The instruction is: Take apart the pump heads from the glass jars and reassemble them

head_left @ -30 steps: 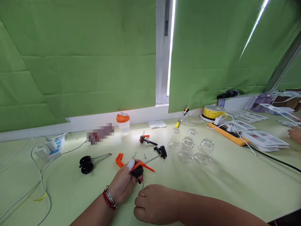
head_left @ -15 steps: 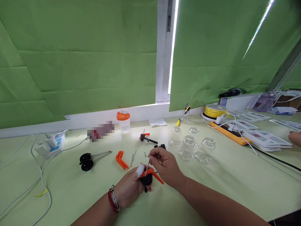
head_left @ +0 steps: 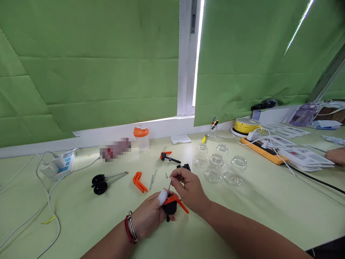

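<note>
My left hand [head_left: 152, 212], its thumb tip wrapped in white, is closed around a black rounded part [head_left: 170, 208]. Across the top of that part lies an orange bent piece [head_left: 182, 205], one arm sticking out to the lower right. My right hand [head_left: 190, 189] pinches a thin metal rod [head_left: 169, 187] between thumb and fingertips. The rod stands steeply, its lower end at the orange piece; whether it is in a hole I cannot tell. Beyond my hands lie loose metal pins [head_left: 153, 179], tiny metal bits [head_left: 166, 175] and orange bent pieces [head_left: 138, 182].
Two black knobs with metal shafts [head_left: 104, 183] lie left. Several glass jars [head_left: 214, 169] stand right, before a screwdriver [head_left: 204, 139]. An orange-and-black assembly [head_left: 168, 157] and an orange-lidded cup [head_left: 141, 138] are behind. Cables, an orange power strip [head_left: 265, 153] and another person's hand [head_left: 335, 157] are farther out.
My left hand has shifted slightly right with the black part and orange piece. The rod's lower end has moved right a little, while my right hand stays nearly in place.
</note>
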A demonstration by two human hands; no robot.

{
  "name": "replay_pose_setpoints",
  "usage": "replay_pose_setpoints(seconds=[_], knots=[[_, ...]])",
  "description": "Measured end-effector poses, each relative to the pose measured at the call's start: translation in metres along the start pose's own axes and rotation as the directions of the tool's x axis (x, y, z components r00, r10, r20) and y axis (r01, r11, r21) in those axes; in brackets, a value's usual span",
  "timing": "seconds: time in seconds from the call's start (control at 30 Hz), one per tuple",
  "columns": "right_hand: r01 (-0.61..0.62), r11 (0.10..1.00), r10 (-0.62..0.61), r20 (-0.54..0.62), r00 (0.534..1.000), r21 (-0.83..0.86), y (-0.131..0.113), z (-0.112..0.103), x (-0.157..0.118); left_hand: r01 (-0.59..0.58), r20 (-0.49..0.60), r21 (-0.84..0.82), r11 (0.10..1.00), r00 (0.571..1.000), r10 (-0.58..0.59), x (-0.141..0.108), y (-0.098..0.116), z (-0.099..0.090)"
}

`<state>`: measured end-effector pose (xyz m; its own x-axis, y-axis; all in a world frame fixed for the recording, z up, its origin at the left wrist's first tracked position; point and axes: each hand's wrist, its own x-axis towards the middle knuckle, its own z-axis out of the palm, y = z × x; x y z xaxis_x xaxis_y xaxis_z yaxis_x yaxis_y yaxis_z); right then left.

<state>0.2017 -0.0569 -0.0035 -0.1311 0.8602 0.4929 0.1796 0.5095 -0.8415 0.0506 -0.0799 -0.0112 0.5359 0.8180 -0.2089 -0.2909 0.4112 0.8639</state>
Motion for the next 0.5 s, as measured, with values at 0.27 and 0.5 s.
replay_pose_setpoints(seconds=[0.27,0.5], knots=[[0.115,0.991,-0.109,0.096,0.989,-0.064,-0.0030,-0.0008,-0.0011,-0.015,0.014,-0.003,1.000,1.000,0.015,0.0004,-0.0005,0.0001],[0.217,0.968,-0.202,0.120,0.972,-0.124,0.0004,-0.0026,0.0006,-0.022,0.009,0.007,1.000,1.000,0.021,0.0012,-0.0043,-0.0027]])
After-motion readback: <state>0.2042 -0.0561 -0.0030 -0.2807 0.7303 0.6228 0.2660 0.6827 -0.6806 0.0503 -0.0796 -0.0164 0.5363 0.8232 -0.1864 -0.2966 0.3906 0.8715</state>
